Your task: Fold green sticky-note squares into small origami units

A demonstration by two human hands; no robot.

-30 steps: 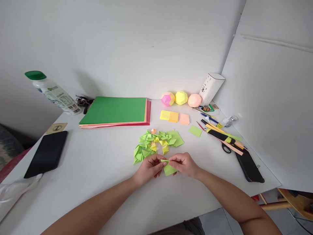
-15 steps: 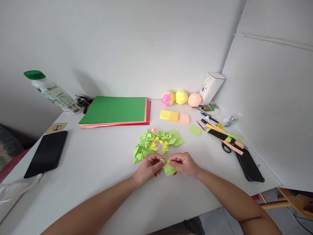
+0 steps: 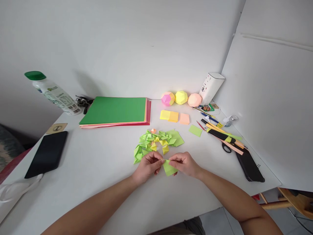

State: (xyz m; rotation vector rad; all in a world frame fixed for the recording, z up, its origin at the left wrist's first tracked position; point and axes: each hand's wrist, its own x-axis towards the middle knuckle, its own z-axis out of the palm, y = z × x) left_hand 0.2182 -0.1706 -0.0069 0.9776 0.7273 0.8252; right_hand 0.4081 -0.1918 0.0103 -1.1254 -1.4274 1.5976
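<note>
A small light-green square of paper [image 3: 169, 169] is held between my two hands near the front of the white table. My left hand [image 3: 149, 164] pinches its upper left corner between thumb and fingers. At the upper right edge, my right hand [image 3: 184, 164] pinches the same paper, with a fingertip showing below it. Just beyond my hands lies a pile of folded green paper pieces [image 3: 146, 138], mixed with several folded yellow pieces [image 3: 165, 149] and a small orange one [image 3: 153, 130]. Flat green sheets [image 3: 178, 138] lie at the pile's right end.
Behind are yellow and orange paper pads [image 3: 168, 115], a pink pad [image 3: 184, 118], and three paper balls [image 3: 181, 97]. Coloured sheets [image 3: 114, 111] are stacked left, near a bottle [image 3: 56, 94] and a black tablet [image 3: 46, 153]. Scissors [image 3: 226, 148] and a black phone [image 3: 250, 166] lie right.
Both hands stay almost in place, still pinching the green paper. Its top edge, which stood up slightly between the fingers, now looks flatter; my left fingers have shifted a little.
</note>
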